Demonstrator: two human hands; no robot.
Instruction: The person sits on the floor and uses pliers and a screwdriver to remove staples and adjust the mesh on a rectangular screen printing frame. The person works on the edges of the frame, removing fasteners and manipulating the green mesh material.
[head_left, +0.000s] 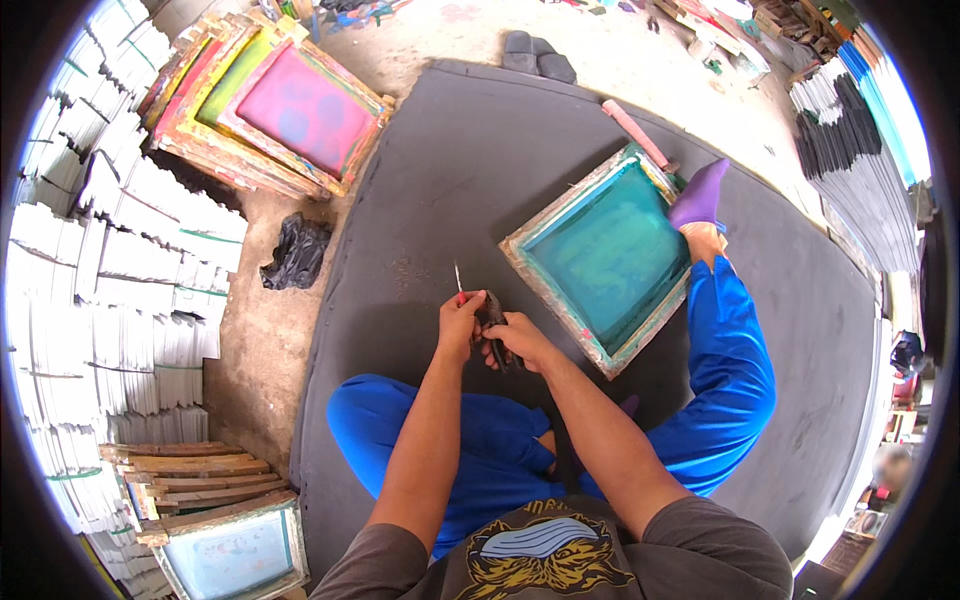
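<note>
My left hand (458, 328) is closed around a small tool with a red grip and a thin pointed metal shaft (457, 273), tip facing away from me. Beside it, my right hand (522, 340) grips dark pliers (493, 308), their jaws close to the left fingertips. Whether the two tools touch is too small to tell. Right of both hands lies a wooden screen-printing frame (600, 258) with teal mesh and paint-stained edges. My foot in a purple sock (700, 195) rests at its far right corner.
I sit on a dark mat (430, 150). A pink bar (636, 134) lies beyond the frame; dark slippers (538, 58) sit at the mat's far edge. Stained frames (305, 105) stack at far left, others (228, 550) near left. A black plastic bag (297, 250) and white bundled stacks (150, 360) stand left.
</note>
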